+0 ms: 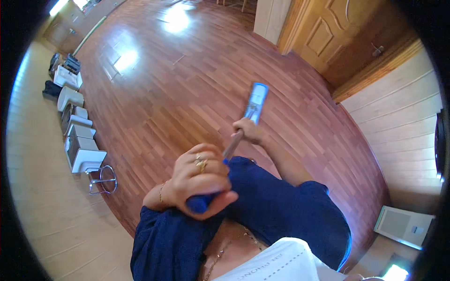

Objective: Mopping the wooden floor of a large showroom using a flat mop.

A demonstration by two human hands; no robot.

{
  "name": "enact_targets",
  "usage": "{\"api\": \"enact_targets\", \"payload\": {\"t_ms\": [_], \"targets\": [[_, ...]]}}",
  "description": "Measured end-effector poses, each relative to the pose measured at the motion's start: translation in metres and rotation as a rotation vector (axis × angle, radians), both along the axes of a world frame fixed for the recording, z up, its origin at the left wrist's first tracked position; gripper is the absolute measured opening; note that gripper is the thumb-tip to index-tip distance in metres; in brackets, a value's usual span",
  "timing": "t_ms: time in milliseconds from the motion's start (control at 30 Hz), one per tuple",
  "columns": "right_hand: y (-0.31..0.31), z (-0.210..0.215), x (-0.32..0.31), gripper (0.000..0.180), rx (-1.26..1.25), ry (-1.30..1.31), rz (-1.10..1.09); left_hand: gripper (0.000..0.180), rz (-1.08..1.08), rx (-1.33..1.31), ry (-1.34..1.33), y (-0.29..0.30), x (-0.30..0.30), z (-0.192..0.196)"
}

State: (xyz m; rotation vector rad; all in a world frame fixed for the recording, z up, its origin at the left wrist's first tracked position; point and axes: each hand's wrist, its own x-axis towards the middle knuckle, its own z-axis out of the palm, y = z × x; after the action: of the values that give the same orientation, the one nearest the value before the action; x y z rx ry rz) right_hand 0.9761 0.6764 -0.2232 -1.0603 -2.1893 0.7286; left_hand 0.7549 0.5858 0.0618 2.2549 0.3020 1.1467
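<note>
The person holds a mop [236,140] with both hands. The left hand [199,180] is up close, and its fingers are wrapped tight around the blue grip [199,203] at the top end of the mop stick. There are gold rings on two of its fingers and a thin bracelet on the wrist. The right hand [248,131] is farther down the stick, and its fingers are closed around the grey pole there. The flat blue mop head [257,100] is at the far end, down on the brown wood floor [187,84], just past the right hand. Both arms wear dark blue sleeves [276,206]. On the left, a row of white chairs [79,154] stands along the pale wall, and a stool with a metal ring [103,180] is beside them. A wooden door [328,33] is at the top right. A white box [403,225] sits near the wall at the lower right.
</note>
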Motion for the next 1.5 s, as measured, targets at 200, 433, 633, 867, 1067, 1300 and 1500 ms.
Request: {"api": "enact_targets", "payload": {"t_ms": [200, 433, 633, 867, 1067, 1300, 1500], "targets": [[-0.001, 0.009, -0.125, 0.016, -0.147, -0.064, 0.353, 0.036, 0.067, 0.021, 0.025, -0.041, -0.043, 0.036], [-0.021, 0.030, -0.204, 0.012, -0.169, -0.065, 0.586, 0.042, 0.282, 0.133, 0.094, -0.075, -0.079, 0.046], [-0.030, 0.042, -0.199, 0.008, -0.217, -0.209, 0.529, 0.042, 0.182, 0.114, 0.009, -0.072, -0.133, 0.037], [-0.006, 0.034, -0.088, 0.009, -0.210, -0.218, 0.151, 0.036, 0.045, 0.022, -0.106, -0.011, -0.084, 0.000], [0.006, 0.004, 0.047, 0.009, -0.179, -0.359, -0.235, 0.016, -0.141, -0.175, -0.153, 0.046, 0.028, -0.028], [-0.034, -0.061, 0.211, 0.022, -0.214, -0.044, -0.725, 0.013, -0.424, -0.215, 0.107, 0.076, 0.148, -0.086], [-0.094, -0.079, 0.262, 0.052, 0.017, -0.073, -1.150, 0.017, -0.476, -0.188, 0.179, 0.085, 0.232, -0.136]]}}
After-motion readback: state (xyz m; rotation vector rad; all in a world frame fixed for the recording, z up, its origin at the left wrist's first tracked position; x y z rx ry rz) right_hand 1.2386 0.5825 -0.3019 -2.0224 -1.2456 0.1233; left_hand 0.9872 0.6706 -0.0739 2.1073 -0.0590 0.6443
